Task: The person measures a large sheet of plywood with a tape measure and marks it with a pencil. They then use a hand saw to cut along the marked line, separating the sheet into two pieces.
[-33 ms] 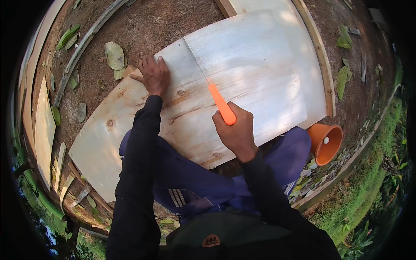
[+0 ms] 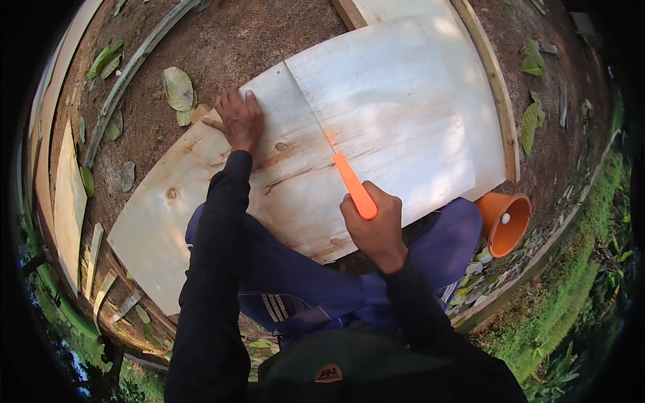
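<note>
A large plywood sheet (image 2: 403, 94) lies across my bent legs, with knots and brown streaks in its pale face. In my right hand (image 2: 377, 225) is the orange handle of a saw (image 2: 356, 188), gripped with the fingers wrapped round it. Its thin blade, seen edge-on, lines up with a narrow cut (image 2: 302, 91) that runs in from the sheet's far edge. How deep the blade sits cannot be seen. My left hand (image 2: 240, 119) rests on the sheet left of the cut, fingers apart, at the far edge, holding nothing.
Under the sheet's right side lies another pale board, bordered by a wooden batten (image 2: 497, 94). An orange bucket (image 2: 508, 225) lies tipped by my right knee, a small white round thing at it. Wood strips (image 2: 70, 208) and fallen leaves (image 2: 178, 88) lie on the soil at left.
My right hand has drawn the saw back toward my body and slightly right. My left hand and the plywood look nearly still.
</note>
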Tool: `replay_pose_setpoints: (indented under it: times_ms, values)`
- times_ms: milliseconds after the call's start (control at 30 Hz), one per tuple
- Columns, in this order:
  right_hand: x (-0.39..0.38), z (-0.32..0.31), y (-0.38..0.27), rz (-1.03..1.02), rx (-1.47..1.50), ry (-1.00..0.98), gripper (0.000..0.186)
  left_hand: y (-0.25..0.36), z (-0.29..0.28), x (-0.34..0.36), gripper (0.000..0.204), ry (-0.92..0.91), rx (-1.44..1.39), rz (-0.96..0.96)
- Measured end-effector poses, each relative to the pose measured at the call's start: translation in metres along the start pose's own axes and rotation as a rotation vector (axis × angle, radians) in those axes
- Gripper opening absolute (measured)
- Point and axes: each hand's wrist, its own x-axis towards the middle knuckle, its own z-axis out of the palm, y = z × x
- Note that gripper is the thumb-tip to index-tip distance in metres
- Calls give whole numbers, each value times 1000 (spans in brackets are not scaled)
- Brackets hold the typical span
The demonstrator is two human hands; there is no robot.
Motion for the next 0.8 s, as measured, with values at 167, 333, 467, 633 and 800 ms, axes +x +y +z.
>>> replay_pose_setpoints:
  times_ms: [167,333,467,633,800]
  values:
    - [-49,-32,-14,74,34,35,23,12,4,10,45,27,-21,13]
    - [29,1,-2,-8,-33,-4,27,8,3,5,45,-19,24,-3]
    - [-53,-27,11,-52,-58,19,19,3,2,13,43,26,9,5]
    - [-54,-42,-1,83,-49,7,17,16,1,7,43,-18,-13,0]
    - [-10,-22,-15,38,-6,1,23,6,5,9,43,32,43,8]
